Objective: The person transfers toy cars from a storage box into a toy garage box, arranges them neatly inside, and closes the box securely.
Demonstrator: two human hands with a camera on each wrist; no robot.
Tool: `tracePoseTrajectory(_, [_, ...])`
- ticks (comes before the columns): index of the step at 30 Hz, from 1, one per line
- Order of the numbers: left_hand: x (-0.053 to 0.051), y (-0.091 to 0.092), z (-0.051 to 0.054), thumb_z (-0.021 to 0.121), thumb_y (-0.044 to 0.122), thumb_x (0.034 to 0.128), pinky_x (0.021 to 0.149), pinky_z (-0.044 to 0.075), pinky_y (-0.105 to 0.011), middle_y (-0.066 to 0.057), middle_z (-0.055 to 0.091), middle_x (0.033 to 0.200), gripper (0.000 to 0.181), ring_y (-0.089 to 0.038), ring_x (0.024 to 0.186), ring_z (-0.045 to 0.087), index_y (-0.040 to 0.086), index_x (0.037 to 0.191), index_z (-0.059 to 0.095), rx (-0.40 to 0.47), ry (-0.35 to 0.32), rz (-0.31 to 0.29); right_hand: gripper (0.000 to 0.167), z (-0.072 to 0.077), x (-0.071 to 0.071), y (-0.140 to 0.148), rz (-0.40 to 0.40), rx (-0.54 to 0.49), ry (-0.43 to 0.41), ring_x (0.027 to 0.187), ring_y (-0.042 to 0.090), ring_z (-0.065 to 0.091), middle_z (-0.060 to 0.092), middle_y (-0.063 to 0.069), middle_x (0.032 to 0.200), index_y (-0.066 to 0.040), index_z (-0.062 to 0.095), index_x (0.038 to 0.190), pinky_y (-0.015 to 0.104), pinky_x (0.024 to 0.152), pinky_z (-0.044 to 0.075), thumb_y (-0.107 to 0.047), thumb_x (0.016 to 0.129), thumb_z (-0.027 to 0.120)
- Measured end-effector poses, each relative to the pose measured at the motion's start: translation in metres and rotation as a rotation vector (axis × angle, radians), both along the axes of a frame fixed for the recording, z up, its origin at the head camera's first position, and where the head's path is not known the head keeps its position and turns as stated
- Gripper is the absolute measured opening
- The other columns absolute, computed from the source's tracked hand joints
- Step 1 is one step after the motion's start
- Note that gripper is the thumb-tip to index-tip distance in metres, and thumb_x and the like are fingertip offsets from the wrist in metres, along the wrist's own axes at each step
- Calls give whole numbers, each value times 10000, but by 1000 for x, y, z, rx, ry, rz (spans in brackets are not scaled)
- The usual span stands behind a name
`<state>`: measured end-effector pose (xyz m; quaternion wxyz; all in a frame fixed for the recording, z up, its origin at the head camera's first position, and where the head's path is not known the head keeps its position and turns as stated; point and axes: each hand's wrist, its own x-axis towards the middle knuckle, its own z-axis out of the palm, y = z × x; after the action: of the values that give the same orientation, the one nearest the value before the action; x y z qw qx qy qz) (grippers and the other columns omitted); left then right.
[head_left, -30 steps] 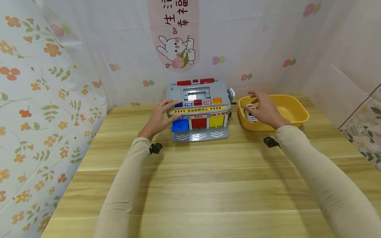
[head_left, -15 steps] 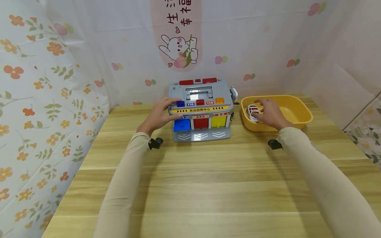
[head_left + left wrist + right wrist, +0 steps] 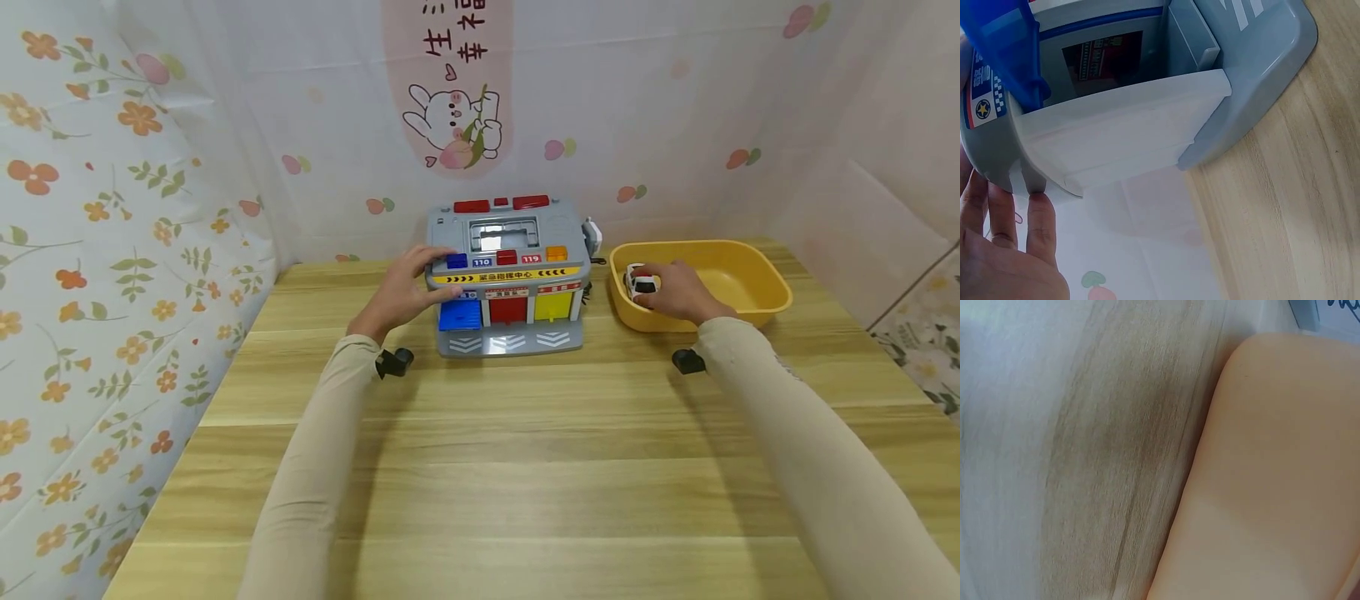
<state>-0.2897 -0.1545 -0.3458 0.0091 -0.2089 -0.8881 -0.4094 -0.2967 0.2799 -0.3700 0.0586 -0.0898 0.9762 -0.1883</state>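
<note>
A grey toy emergency station (image 3: 506,283) with blue, red and yellow doors stands at the back of the table. My left hand (image 3: 397,293) holds its upper left corner, thumb at the front and fingers on the roof edge. In the left wrist view, the fingertips (image 3: 1038,215) touch the grey side and the blue door (image 3: 1007,50) is swung up from its bay. Inside the left end of a yellow basin (image 3: 738,283), my right hand (image 3: 678,290) pinches a white toy car (image 3: 641,283) with dark windows. The right wrist view shows the basin wall (image 3: 1272,475), not the fingers.
A white and grey part (image 3: 592,237) juts from the station's right side. The wooden table (image 3: 510,467) extends in front of both hands. Printed cloth (image 3: 315,108) hangs behind and to the left. Black camera mounts (image 3: 393,362) sit below the wrists.
My right fingers, spread above the toy car half a second ago, have closed in on it, and the car has tipped or turned. The left hand keeps its place on the station.
</note>
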Motion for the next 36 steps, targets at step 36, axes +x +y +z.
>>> tracePoseTrajectory(36, [0,1,-3,765,373,880,1197,369,-487,-74,499,1416,621,-251,1326,432,250,1442,533,5,4,5,415,-5,-17,-7,7,90,-52,1021,408,496,645,311,1206,-20,663,1262,505,913,441,-93,857,604])
